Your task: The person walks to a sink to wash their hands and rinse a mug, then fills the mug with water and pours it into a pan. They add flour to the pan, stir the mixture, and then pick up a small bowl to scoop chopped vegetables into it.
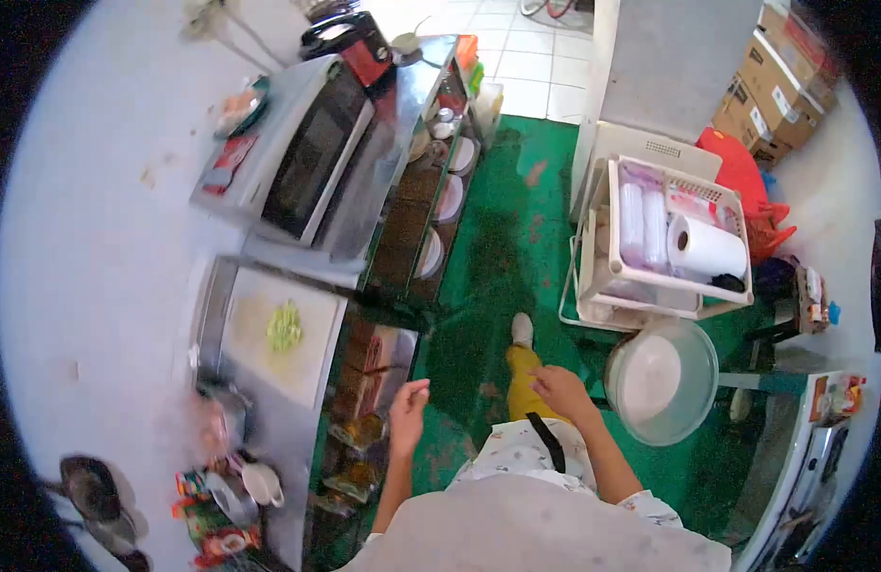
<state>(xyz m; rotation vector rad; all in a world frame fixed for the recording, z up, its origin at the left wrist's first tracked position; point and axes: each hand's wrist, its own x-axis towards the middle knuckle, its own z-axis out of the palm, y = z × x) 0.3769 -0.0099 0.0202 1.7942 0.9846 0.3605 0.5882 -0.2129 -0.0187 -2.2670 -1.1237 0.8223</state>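
My left hand (409, 408) hangs in the air beside the counter with its fingers loosely bent and nothing visible in it. Nearest to it on that side is the metal counter, where a white cutting board (312, 367) carries a small heap of chopped light-green vegetable (285, 327). In front of my body, my right hand (559, 389) hovers over my yellow trouser leg (523, 381), fingers slightly curled and holding nothing visible. To its right, a large clear plastic tub (693, 410) stands on the floor with something whitish inside.
At left are a microwave (297, 153), a red-and-black toaster (350, 48) and a white cup (262, 484). Shelves with stacked containers (447, 198) run below. A cream plastic crate (602, 229) with a paper roll (707, 248) stands right. Green floor (507, 219) lies between.
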